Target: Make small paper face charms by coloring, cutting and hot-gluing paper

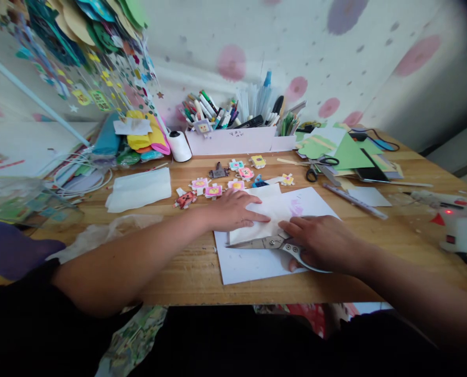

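Note:
My left hand (235,210) lies with its fingers spread on a folded white paper (270,198). Beneath that paper is a larger white sheet (237,267) with faint purple marks. A pair of large scissors (263,243) is in my right hand (320,238), its pale handle gripped by the fingers and its blades pointing left along the near edge of the folded paper. The blades look closed or nearly so. Small coloured paper figures (213,190) lie just beyond my left hand.
Pens fill a white paper box (233,141) at the back, beside a thread spool (179,146). Black-handled scissors (323,166), a purple pen (353,200) and a glue gun (453,217) lie right. A white cloth-like sheet (139,189) and plastic bag (103,235) are left.

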The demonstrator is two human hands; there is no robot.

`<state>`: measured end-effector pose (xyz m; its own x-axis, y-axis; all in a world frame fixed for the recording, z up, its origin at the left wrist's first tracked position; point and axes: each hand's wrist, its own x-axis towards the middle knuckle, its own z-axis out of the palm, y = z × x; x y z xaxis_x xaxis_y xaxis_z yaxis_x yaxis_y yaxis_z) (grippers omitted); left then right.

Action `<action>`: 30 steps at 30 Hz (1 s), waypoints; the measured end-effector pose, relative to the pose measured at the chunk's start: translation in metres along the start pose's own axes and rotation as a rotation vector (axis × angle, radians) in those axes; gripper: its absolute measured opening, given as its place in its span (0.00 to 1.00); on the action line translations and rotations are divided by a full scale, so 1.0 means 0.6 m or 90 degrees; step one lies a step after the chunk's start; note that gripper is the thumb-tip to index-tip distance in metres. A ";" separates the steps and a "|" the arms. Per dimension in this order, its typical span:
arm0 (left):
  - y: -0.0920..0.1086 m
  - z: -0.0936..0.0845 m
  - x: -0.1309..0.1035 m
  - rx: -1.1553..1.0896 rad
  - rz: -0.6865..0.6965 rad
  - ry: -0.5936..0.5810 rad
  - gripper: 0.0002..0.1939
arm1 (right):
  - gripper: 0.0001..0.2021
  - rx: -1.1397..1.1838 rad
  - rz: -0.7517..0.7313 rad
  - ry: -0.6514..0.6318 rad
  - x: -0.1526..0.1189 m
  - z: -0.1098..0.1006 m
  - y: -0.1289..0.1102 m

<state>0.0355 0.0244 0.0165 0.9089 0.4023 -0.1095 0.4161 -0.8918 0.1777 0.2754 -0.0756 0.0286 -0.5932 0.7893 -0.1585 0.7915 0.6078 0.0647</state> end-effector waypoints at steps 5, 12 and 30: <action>0.002 0.001 0.003 0.013 0.000 -0.004 0.19 | 0.16 0.025 -0.036 0.002 -0.002 -0.006 -0.013; -0.013 -0.016 -0.007 -0.014 -0.003 0.091 0.18 | 0.24 0.074 0.071 0.048 -0.032 -0.008 0.025; -0.055 -0.200 -0.164 0.032 -0.171 0.128 0.19 | 0.22 0.118 0.142 0.099 -0.081 0.062 0.133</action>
<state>-0.0647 0.0394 0.1390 0.7562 0.6524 0.0508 0.6438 -0.7556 0.1203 0.3728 -0.0684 0.0045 -0.4065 0.9136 -0.0075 0.9092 0.4037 -0.1021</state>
